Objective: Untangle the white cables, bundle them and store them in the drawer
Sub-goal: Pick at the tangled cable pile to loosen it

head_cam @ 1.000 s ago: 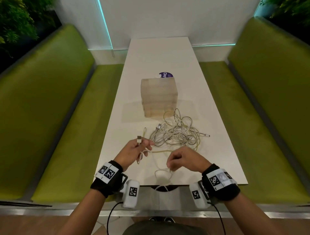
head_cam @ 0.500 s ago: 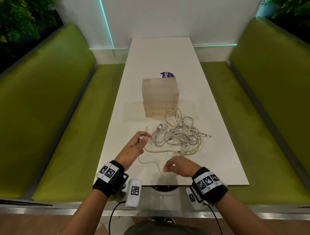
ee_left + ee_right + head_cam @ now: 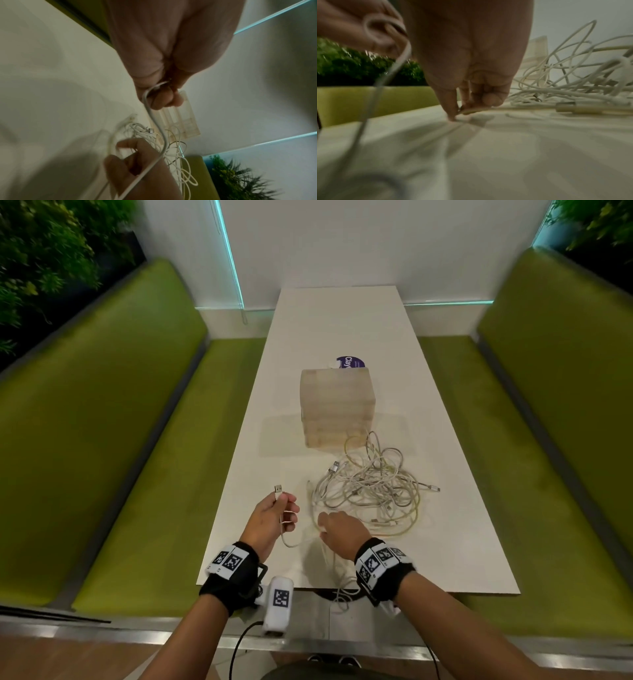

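Observation:
A tangle of white cables [image 3: 371, 489] lies on the white table [image 3: 342, 316], just in front of a small translucent drawer box [image 3: 336, 405]. My left hand [image 3: 274, 517] grips one white cable [image 3: 155, 119] near its USB plug [image 3: 278, 489], which sticks up above the fingers. That cable loops down and across to my right hand [image 3: 337, 534]. The right hand's fingertips [image 3: 453, 115] pinch a cable against the tabletop at the near edge of the tangle. More cable hangs over the table's near edge [image 3: 342, 594].
Green padded benches [image 3: 113, 446] run along both sides of the table. A purple round sticker [image 3: 349, 361] shows behind the drawer box. Plants [image 3: 44, 251] stand at the far corners. A white wall closes the far end.
My left hand has lifted and turned so the USB plug points up. My right hand has moved forward and left, from near the table's edge up to the tangle.

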